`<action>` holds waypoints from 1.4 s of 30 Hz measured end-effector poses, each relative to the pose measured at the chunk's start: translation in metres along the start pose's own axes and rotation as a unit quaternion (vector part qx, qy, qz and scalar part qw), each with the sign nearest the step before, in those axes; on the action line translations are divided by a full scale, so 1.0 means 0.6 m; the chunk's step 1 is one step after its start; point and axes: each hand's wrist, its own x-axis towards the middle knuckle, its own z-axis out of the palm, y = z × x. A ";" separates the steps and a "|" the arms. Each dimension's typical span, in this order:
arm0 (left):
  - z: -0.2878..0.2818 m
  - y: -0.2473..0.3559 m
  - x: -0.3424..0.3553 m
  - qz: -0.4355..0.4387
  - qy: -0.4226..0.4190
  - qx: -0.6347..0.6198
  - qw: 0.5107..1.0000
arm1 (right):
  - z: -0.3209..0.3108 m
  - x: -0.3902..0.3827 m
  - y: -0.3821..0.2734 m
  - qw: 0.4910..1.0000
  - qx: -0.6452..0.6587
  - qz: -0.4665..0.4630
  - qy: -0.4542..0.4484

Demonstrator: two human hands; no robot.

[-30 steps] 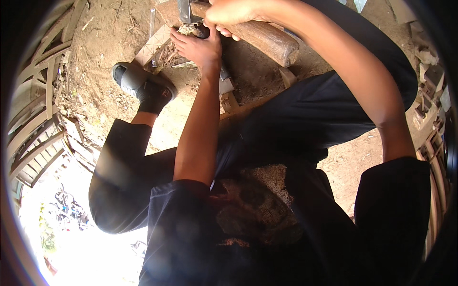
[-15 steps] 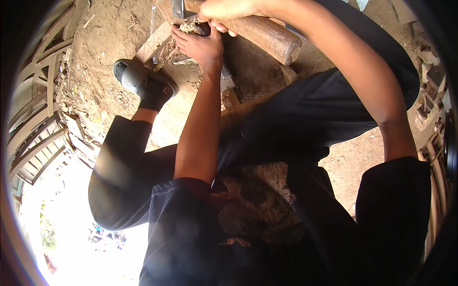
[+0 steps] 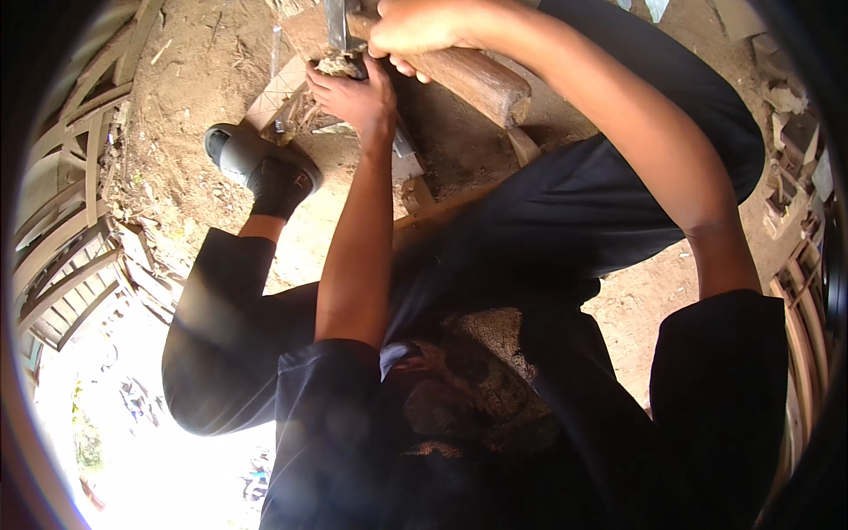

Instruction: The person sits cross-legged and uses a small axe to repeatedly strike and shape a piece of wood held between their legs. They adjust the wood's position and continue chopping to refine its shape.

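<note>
Near the top of the head view, my left hand [image 3: 358,99] is closed around a dark chunk, its rough, pale, splintered top [image 3: 340,64] showing above the fingers. What the chunk is I cannot make out. A flat grey metal blade [image 3: 336,25] points down at that top, its lower end touching or very close. Just right of it, my right hand [image 3: 413,28] is closed in a fist, apparently on the wooden handle of the bladed tool; most of the grip is hidden. Beneath the right hand a thick, weathered log [image 3: 477,81] lies at a slant.
My left foot in a grey shoe [image 3: 237,155] stands on dirt beside a pale board [image 3: 275,93] and wood shavings. A narrow metal-and-wood piece [image 3: 405,159] lies below the left wrist. Slatted wood [image 3: 75,296] lines the left; stacked wood pieces [image 3: 795,168] line the right.
The blade has come further into view and shifted right over the splintered top. Both hands keep their closed grips. The whole view has shifted slightly.
</note>
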 end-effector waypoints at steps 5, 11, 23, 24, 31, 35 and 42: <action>0.008 0.027 -0.005 0.038 0.023 -0.055 0.998 | -0.039 -0.027 -0.006 0.990 -0.133 -0.045 0.002; -0.020 0.041 0.000 0.078 0.033 -0.093 0.992 | -0.051 -0.062 -0.043 0.999 -0.006 -0.020 0.044; -0.029 0.022 -0.003 0.096 0.048 -0.095 0.990 | -0.014 -0.073 -0.036 0.994 -0.070 -0.076 -0.017; -0.035 0.030 0.001 0.091 0.038 -0.104 0.990 | -0.023 -0.077 -0.044 0.992 -0.083 -0.087 -0.037; -0.070 0.078 -0.004 -0.093 -0.081 -0.267 0.956 | -0.034 -0.065 -0.035 0.992 -0.083 -0.094 0.011; -0.059 0.038 0.007 -0.051 0.018 -0.286 0.957 | -0.025 -0.071 -0.040 0.993 -0.037 -0.113 -0.015; -0.067 0.068 0.034 -0.284 -0.103 -0.444 0.843 | -0.029 -0.060 -0.034 0.989 -0.098 -0.105 -0.038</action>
